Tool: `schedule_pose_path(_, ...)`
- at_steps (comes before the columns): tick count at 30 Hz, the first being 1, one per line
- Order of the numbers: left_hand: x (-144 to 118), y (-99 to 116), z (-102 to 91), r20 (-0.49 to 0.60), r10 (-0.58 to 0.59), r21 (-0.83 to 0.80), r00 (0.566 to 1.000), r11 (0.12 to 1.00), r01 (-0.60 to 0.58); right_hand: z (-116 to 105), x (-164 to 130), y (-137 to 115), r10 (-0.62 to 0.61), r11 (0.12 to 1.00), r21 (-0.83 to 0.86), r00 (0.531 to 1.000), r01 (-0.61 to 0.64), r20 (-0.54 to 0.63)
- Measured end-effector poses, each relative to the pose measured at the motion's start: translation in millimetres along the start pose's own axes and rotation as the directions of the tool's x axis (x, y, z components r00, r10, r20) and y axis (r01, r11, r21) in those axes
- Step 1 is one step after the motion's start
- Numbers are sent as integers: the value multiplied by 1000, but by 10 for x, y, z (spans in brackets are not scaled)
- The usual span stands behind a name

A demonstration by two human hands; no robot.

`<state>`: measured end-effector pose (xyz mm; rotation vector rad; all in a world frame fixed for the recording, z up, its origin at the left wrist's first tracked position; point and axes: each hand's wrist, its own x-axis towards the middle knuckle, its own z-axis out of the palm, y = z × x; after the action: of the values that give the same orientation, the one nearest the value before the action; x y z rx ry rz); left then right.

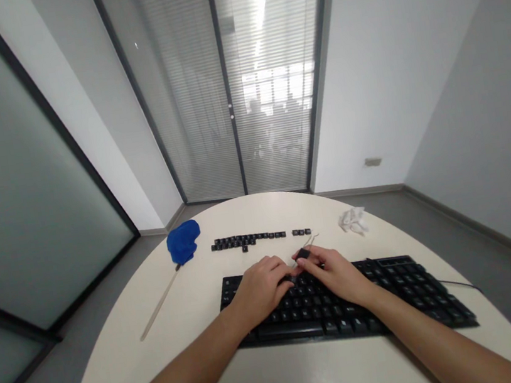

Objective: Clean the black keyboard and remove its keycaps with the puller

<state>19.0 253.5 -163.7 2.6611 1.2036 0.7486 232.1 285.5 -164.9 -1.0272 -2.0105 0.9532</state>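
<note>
A black keyboard [303, 330] lies flat near the front of the round table, with both hands over its upper rows. My left hand [263, 282] is closed, its fingertips pinched on the near end of a thin wire keycap puller [312, 239]. The puller's bent wire tips point away to the right. Between thumb and fingers, my right hand [336, 272] grips a small black keycap [302, 253] that sits along the wire. My fingers partly hide the puller and the keys beneath.
Loose black keycaps [234, 242] lie in rows beyond the keyboard, with a few more keycaps [301, 232] to their right. At left is a blue cloth-headed duster [184, 241] with a pale stick. Crumpled white tissue [353, 221] lies at right. A cable [458, 283] leaves the keyboard.
</note>
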Motion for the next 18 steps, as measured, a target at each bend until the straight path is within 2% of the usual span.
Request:
schedule_pose_path(4,6,27,-23,-19,40,-37,999,998,-41,2,-4,-31,-15,1000,-18,1000,15,-6)
schedule_pose_path(7,19,18,-49,-87,19,-72,996,997,-25,-3,-7,-53,-24,999,-39,1000,23,-11)
schedule_pose_path(12,87,-84,-167,-203,-110,-68,973,993,98,-5,-7,-68,-14,996,-92,1000,14,-4)
schedule_pose_path(18,201,-289,-265,-277,-276,-54,920,961,272,0,-2,-61,2,995,-103,1000,-1,5)
